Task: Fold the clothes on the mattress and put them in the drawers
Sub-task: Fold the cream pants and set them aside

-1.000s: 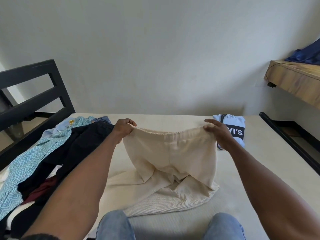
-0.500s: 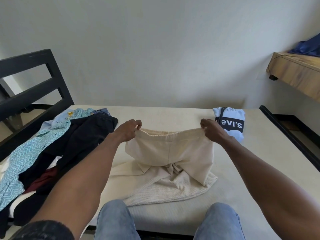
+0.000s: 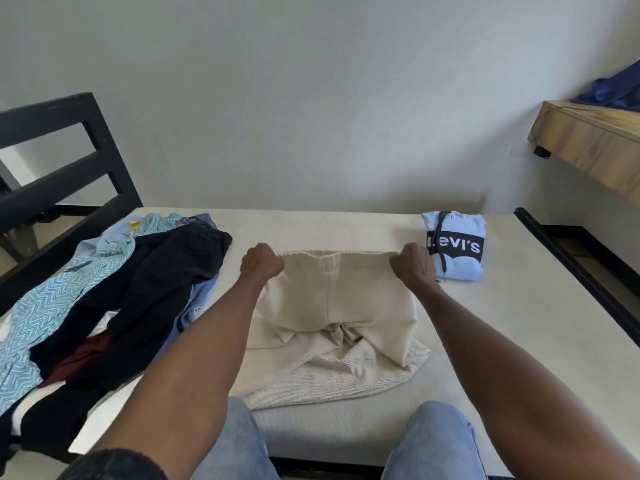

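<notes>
Cream trousers [image 3: 336,299] lie in the middle of the mattress [image 3: 519,323], their legs bunched toward me. My left hand [image 3: 261,263] grips the left end of the elastic waistband. My right hand [image 3: 414,263] grips the right end, so the waistband is stretched flat between my fists, low over the mattress. A folded light-blue Levi's hoodie [image 3: 453,247] sits at the far right of the mattress. On the left lies a heap of unfolded clothes [image 3: 104,306]: a black garment, a teal zigzag shirt, a light-blue shirt and something maroon.
A black bed frame [image 3: 59,161] rises at the left, and a black rail [image 3: 575,268] edges the mattress on the right. A wooden shelf [image 3: 595,140] with a dark blue cloth [image 3: 616,91] sticks out at the upper right. My knees in jeans [image 3: 433,441] are at the near edge.
Both hands have lowered the trousers' waistband and carried it farther away from me, so the upper part now lies nearly flat on the mattress. The grip on each end is unchanged.
</notes>
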